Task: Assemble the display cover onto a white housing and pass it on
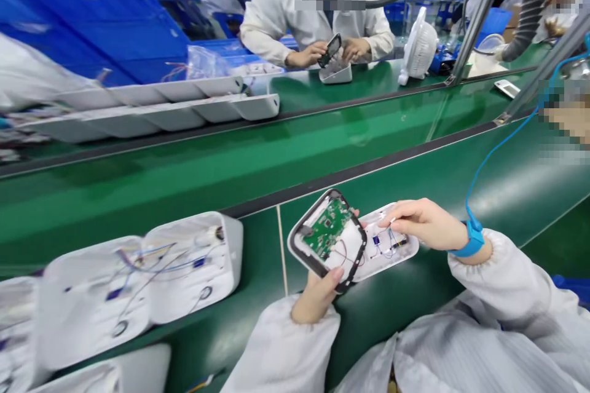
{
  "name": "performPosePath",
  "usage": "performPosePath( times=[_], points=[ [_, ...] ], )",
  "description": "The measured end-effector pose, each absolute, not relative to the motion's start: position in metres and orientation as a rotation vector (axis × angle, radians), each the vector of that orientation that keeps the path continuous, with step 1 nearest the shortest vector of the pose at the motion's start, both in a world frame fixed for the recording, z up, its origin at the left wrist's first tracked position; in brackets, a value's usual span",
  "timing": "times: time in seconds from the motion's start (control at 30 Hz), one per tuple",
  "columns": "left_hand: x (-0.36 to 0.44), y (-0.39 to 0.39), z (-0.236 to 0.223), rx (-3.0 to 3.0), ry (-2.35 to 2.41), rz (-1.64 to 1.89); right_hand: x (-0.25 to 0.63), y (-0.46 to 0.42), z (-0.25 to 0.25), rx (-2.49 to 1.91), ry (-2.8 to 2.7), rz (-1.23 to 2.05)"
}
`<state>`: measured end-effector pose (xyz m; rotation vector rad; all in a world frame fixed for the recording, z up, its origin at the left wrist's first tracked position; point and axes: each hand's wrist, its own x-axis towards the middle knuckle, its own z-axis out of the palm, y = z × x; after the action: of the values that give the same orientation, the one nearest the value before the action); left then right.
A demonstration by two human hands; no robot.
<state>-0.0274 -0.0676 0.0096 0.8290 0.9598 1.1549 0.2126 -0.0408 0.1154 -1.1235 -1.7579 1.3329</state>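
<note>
My left hand [321, 294] grips the lower edge of a white cover [294, 239] with a dark inner rim, held tilted. A green circuit board [328, 224] is mounted in its upper part, and a thin wire loops below the board. Behind and to the right of the cover, a white plastic housing [369, 270] lies on the green bench, with blue and dark wires and a small blue part [376, 240] inside. Over this housing my right hand [421, 224] pinches a wire with a small white end. A blue wrist strap is round my right wrist.
White housings [193, 276] with wires inside stand in a row at left. Across the green belt [221, 159], a co-worker [318, 18] handles a similar unit [335, 73] beside a white fan [420, 45]. A blue cord [491, 156] runs from my wrist strap past a metal post.
</note>
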Motion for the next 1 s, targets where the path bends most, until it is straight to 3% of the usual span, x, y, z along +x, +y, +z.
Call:
performPosePath(
  times=[0.3, 0.6, 1.0],
  points=[
    [-0.020, -0.065, 0.015, 0.881, 0.713, 1.080, 0.171, -0.036, 0.088, -1.137, -1.510, 1.567],
    [-0.027, -0.068, -0.009, 0.880, 0.723, 1.097, 0.151, -0.033, 0.082, -1.371, -1.856, 1.026],
    [-0.025, -0.067, -0.010, 0.922, 0.675, 1.088, 0.143, -0.027, 0.075, -1.221, -1.369, 1.628]
  ],
)
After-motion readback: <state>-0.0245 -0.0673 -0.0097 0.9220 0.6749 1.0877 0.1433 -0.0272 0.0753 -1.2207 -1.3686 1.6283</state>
